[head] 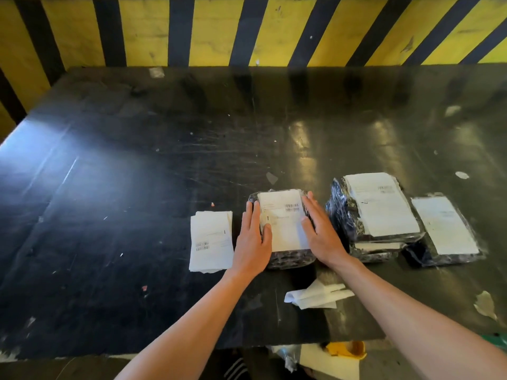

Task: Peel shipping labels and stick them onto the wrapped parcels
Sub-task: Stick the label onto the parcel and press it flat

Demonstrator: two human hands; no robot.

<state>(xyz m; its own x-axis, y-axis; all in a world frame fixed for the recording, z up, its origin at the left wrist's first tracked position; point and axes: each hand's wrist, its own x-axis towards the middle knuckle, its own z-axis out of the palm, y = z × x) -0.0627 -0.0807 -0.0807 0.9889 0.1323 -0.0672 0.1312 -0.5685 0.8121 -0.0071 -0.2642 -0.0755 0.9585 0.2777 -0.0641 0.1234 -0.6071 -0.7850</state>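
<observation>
A parcel in dark shiny wrap (290,258) lies on the black table (137,187) with a white shipping label (282,220) on its top. My left hand (253,239) lies flat with straight fingers along the label's left edge. My right hand (321,231) presses flat on the label's right edge. A stack of white labels (211,241) rests just left of my left hand. To the right lie labelled parcels: one (375,207) stacked on another (375,250), and a third (444,231) beside them.
Peeled white backing paper (318,296) lies crumpled near the table's front edge. Small paper scraps dot the table top. A yellow and black striped wall (247,31) stands behind the table. Clutter shows on the floor below the front edge (345,349).
</observation>
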